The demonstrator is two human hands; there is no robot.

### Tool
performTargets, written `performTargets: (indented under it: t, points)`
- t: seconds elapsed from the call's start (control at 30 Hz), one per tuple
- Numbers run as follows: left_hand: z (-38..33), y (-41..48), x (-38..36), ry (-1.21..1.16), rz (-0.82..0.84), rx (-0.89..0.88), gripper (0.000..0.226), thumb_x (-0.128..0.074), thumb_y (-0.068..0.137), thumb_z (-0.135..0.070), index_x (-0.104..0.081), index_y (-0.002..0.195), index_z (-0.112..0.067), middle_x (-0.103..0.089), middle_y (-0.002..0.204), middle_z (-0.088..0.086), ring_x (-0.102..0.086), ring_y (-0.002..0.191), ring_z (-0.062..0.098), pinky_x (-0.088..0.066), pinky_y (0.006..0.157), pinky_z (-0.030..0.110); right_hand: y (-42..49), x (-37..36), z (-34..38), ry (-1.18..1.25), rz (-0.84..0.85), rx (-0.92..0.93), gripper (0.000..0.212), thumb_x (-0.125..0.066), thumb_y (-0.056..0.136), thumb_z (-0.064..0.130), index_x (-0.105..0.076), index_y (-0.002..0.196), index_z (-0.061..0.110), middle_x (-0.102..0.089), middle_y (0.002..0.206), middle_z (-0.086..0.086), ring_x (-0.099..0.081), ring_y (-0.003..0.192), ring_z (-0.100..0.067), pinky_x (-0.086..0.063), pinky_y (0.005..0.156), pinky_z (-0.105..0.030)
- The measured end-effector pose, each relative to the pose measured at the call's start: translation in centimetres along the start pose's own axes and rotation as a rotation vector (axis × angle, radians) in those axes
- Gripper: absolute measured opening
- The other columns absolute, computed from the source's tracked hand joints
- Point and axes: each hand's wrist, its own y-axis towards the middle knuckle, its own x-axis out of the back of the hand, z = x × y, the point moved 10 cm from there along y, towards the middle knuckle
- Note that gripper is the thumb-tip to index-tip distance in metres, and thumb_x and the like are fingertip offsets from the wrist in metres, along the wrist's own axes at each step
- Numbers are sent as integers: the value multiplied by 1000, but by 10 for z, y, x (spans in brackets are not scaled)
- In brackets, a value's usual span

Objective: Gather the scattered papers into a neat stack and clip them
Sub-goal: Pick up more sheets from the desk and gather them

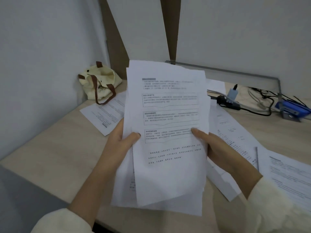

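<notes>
Pale wooden desk (pixel 58 148) in a white-walled corner; we list from the left.

1. Bag (pixel 99 81): one, cream cloth with brown straps, slumped in the corner.
2. Left sheets (pixel 102 115): two, printed, overlapping, flat on the desk just in front of the bag.
3. Left hand (pixel 121 138): pinches the bundle's left edge, thumb on the front face and fingers behind.
4. Bundle (pixel 168 115): one, held up above the desk between both hands. The edges are fanned and uneven, with the lower corners splayed. We make out four or so sheets by their offset edges, though the blur prevents a firm count.
5. Right hand (pixel 217 147): pinches the bundle's right edge in the same way, thumb in front.
6. Right sheets (pixel 235 140): three, one behind the bundle, one long beside the right hand and one at the far right.
7. Rod (pixel 257 158): one, thin and grey, lying on the right sheets.
8. Cables (pixel 262 105): a tangle at the back right.

Handling: we judge the paper light, limp and slippery sheet on sheet, and easily creased. It is best held by both long edges with a loose grip and tapped on the desk to square it. No clip is in view.
</notes>
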Motion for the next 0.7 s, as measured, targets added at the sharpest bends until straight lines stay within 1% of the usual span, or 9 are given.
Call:
performTargets:
  t: [0.07,0.17,0.23,0.3,0.37,0.5,0.6,0.63,0.7]
  points:
    - [-16,3,-1,-12,-19,-57,45,-51,86,3,-61,104,-37,-72,99,-21,-67,95,1,-53,73,14,-3,-1,22,26,-6,90,36,-59,86,26,-59,121,19,-71,114,2,-68,102,-15,-57,83,-28]
    - [-39,8,-4,-53,-64,-133,44,-49,87,4,-61,103,-34,-72,95,-21,-67,89,-1,-52,69,14,-15,13,60,58,-133,282,35,-62,81,17,-63,116,16,-73,107,0,-71,94,-18,-59,72,-26]
    - [-53,13,-7,-91,-86,-183,41,-50,86,4,-60,100,-33,-72,88,-24,-67,84,-4,-51,65,12,-27,19,84,80,-169,399,39,-64,75,17,-64,114,16,-74,106,1,-71,94,-16,-57,71,-23]
    - [-62,16,-9,-128,-100,-227,37,-53,79,-4,-60,101,-32,-72,88,-22,-67,84,-3,-51,66,12,-38,22,101,45,-180,485,42,-65,72,20,-64,114,19,-73,108,4,-70,96,-12,-57,74,-22]
    - [-63,17,-12,-163,-106,-252,37,-51,74,-8,-58,103,-30,-71,89,-19,-67,85,-4,-51,66,10,-43,25,104,-32,-189,509,42,-63,74,23,-62,116,21,-71,111,7,-68,99,-9,-56,80,-22]
    - [-37,12,-24,-135,-99,-201,38,-51,72,-10,-57,108,-22,-71,92,-15,-66,87,-5,-51,66,9,-39,30,73,-100,-244,433,34,-56,88,23,-59,122,21,-68,117,8,-64,106,-10,-50,92,-30]
    - [-25,10,-30,-135,-114,-170,48,-52,73,-14,-55,121,-15,-67,109,-10,-65,98,1,-53,74,14,-37,24,55,-64,-297,406,32,-52,92,24,-59,123,24,-69,114,13,-65,99,0,-52,80,-19]
    - [-26,11,-28,-134,-131,-172,48,-52,73,-16,-56,121,-16,-67,109,-9,-65,98,2,-53,75,15,-38,22,56,-53,-318,412,32,-52,92,23,-59,122,24,-69,114,13,-65,98,2,-51,77,-18]
    - [-30,10,-25,-135,-152,-191,45,-52,74,-15,-57,119,-16,-67,109,-9,-65,98,2,-54,77,16,-42,24,61,-18,-360,441,30,-53,91,22,-60,120,26,-69,112,13,-65,98,1,-49,78,-19]
